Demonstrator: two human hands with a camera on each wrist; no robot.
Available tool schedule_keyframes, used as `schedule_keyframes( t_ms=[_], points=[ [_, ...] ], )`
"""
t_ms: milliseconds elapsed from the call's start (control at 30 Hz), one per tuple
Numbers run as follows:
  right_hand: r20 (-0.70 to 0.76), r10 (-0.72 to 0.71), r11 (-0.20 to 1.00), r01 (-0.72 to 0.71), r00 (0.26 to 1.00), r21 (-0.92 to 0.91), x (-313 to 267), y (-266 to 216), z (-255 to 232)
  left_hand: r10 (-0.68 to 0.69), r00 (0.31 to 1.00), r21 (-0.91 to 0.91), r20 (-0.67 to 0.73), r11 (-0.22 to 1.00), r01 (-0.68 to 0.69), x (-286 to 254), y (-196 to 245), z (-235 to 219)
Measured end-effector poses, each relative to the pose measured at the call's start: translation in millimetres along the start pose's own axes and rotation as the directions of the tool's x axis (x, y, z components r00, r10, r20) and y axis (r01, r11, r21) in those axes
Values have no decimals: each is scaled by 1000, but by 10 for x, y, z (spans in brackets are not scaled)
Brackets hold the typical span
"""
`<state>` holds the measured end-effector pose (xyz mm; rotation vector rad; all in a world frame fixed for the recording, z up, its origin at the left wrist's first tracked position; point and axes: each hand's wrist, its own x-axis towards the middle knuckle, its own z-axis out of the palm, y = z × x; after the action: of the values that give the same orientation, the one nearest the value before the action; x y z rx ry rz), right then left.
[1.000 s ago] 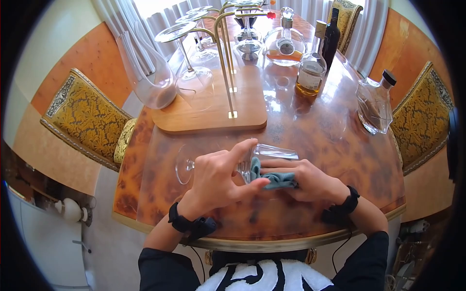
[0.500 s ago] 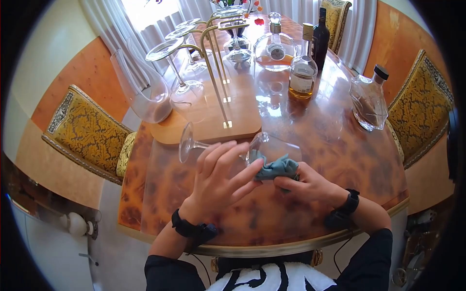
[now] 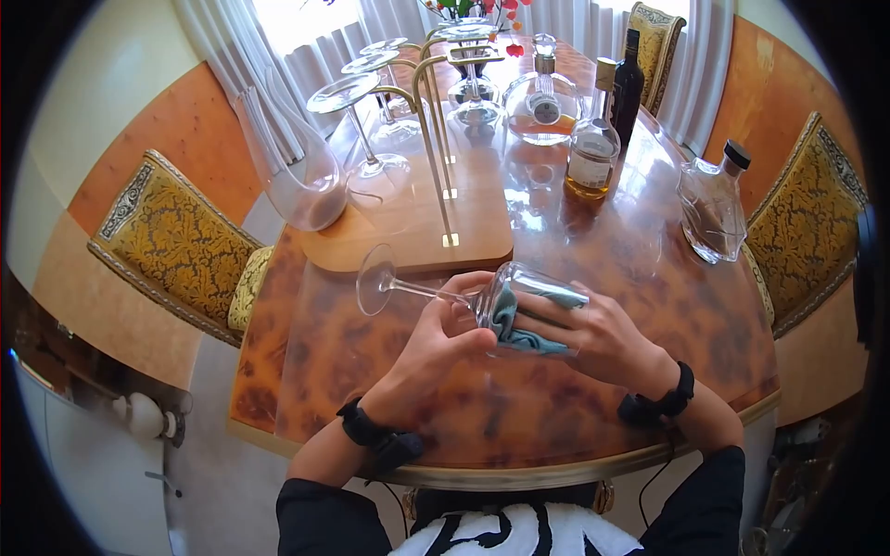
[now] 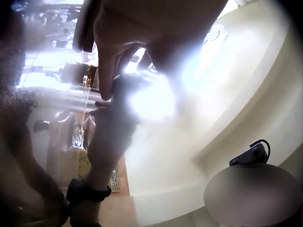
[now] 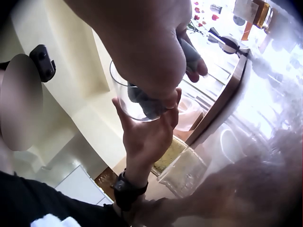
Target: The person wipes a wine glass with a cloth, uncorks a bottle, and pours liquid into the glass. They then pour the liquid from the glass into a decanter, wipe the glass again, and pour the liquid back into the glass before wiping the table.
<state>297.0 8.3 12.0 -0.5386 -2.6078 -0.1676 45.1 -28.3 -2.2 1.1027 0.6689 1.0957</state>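
Note:
A stemmed wine glass (image 3: pixel 422 289) lies sideways above the near part of the table, its foot to the left and its bowl mouth to the right. My left hand (image 3: pixel 443 335) cups the base of the bowl, thumb below and fingers on the far side. My right hand (image 3: pixel 607 334) reaches into the mouth, its fingers gripping a blue-green cloth (image 3: pixel 533 341) bunched against the inside of the bowl. In the right wrist view, a part of the cloth (image 5: pixel 190 54) shows at the right fingers, and the left hand (image 5: pixel 147 139) is spread behind the bowl.
Beyond the hands stands a wooden glass rack (image 3: pixel 408 250) with brass hooks and several upside-down glasses. A tall decanter (image 3: pixel 306 185) is at its left. Liquor bottles (image 3: pixel 591 165) stand behind, and an angular bottle (image 3: pixel 714 208) is at the right. Patterned chairs (image 3: pixel 181 246) flank the table.
The left hand has gone from spread fingers beside the glass to a hold around the bowl's base. The glass has turned and tilted, and the right fingers are deeper in the bowl than half a second ago.

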Motion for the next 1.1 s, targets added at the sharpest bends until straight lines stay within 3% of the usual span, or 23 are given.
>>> schedule_keyframes(
  t_ms=[33,100,133,200,233,267,300,333,433,533,567,600,633,733,867,900,933,967,1000,1033,1067,1100],
  points=[
    [-3,-4,1000,4,1000,-8,23,-24,-19,8,1000,2,4,1000,-8,5,18,-8],
    [166,129,953,-168,978,251,86,-88,-47,83,995,45,47,995,-85,10,61,-43],
    [163,123,956,-161,979,245,113,-69,-32,94,994,47,48,994,-96,3,91,-50],
    [25,-19,837,2,1000,547,131,-3,40,148,984,59,101,986,-154,-31,127,-56],
    [30,-29,838,8,999,545,106,32,46,191,967,88,171,974,-208,-19,98,-129],
    [201,9,570,-170,980,804,56,72,43,200,966,83,163,973,-216,-13,119,-170],
    [371,-18,217,-359,928,908,46,85,33,262,926,189,271,929,-318,6,155,-212],
    [377,-27,223,-362,926,905,63,79,15,302,873,282,382,862,-422,25,192,-248],
    [482,110,228,-494,869,839,175,-19,-164,279,856,414,436,782,-466,25,289,-306],
    [556,160,225,-579,815,784,362,-77,-161,224,917,469,329,804,-364,-40,336,-226],
    [251,135,729,-267,959,630,395,-83,-134,231,919,466,321,806,-366,-33,277,-212],
    [-17,-76,979,78,997,190,408,-73,-110,218,930,306,296,901,-309,-23,191,-195],
    [-29,-91,996,91,995,9,404,-46,-53,200,939,134,278,960,-244,-13,134,-173],
    [-49,-107,983,98,993,-155,382,-66,-63,127,971,56,202,988,-141,-18,76,-86],
    [11,-43,999,43,999,28,390,-180,-10,164,978,178,128,966,-186,-15,79,-80],
    [33,19,925,-30,999,379,372,-209,21,184,969,231,164,948,-219,-25,104,-91],
    [72,68,728,-99,995,678,362,-217,45,202,958,283,202,925,-254,-27,129,-106],
    [84,-22,619,-53,996,784,376,-145,36,201,958,287,206,923,-255,-19,153,-125],
    [81,-19,619,-52,997,783,328,-93,-17,307,911,378,274,837,-396,-11,171,-142],
    [327,-17,268,-311,945,912,263,-42,-95,399,847,450,350,722,-526,-2,185,-157],
    [535,-112,-113,-546,837,830,230,-18,-136,400,847,450,350,722,-526,11,196,-171],
    [516,-82,-376,-506,853,776,185,-55,-108,451,820,492,353,656,-573,20,201,-183]
  ],
)
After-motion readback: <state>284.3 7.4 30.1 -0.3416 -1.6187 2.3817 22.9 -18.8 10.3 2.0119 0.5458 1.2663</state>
